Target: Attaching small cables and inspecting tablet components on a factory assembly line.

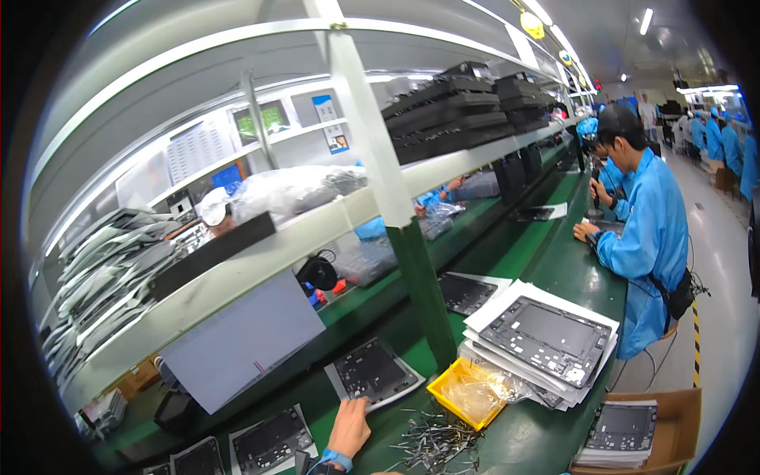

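Observation:
My left hand (348,427), with a blue band at its wrist, reaches forward from the lower edge. Its fingers are closed on the near edge of a dark tablet housing (374,370), which lies on a white sheet on the green bench. Only a sliver of skin, likely my right hand (388,473), shows at the lower edge, its fingers out of sight. Right of the left hand spreads a heap of small dark strips (435,439). Beyond it stands a yellow tray (455,400) with clear plastic bags in it.
A tall stack of tablet housings and white sheets (546,340) stands to the right. More housings (273,439) lie at the lower left. A green-and-white post (419,293) rises from the bench. A cardboard box (677,431) is at the lower right. A co-worker (649,222) in blue sits farther along.

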{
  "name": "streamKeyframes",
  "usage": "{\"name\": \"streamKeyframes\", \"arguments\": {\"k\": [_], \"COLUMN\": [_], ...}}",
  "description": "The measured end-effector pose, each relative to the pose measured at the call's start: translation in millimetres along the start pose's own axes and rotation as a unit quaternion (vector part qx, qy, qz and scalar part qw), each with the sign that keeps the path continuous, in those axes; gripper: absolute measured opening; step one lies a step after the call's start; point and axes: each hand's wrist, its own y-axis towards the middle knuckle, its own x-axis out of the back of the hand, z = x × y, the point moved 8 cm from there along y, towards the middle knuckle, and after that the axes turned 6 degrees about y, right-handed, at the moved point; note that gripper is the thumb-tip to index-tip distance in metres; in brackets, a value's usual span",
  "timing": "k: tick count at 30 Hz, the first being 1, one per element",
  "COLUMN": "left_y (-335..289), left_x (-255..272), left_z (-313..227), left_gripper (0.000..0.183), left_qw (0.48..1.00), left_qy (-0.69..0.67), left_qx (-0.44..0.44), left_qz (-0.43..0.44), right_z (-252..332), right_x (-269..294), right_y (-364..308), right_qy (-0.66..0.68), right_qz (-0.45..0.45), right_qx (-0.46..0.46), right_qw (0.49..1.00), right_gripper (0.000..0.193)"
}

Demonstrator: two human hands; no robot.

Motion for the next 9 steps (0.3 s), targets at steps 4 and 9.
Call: {"name": "streamKeyframes", "arguments": {"k": [4,9], "left_y": [-32.5,-96.5], "left_x": [53.5,89.4], "left_z": [-4.9,-8.3], "left_gripper": [0.035,0.039], "left_qw": [0.998,0.992], "left_qy": [-0.046,-0.111], "left_qx": [-0.002,0.060], "left_qz": [-0.032,-0.003], "right_z": [-69.2,-66.4], "right_x": [-8.5,-0.4], "right_y": [8.2,32.7], "right_qy": [0.247,0.443], "right_qz": [0.030,-0.076], "right_qx": [-0.271,-0.364], "right_qw": [0.930,0.816], "right_gripper": [0.028,0.057]}}
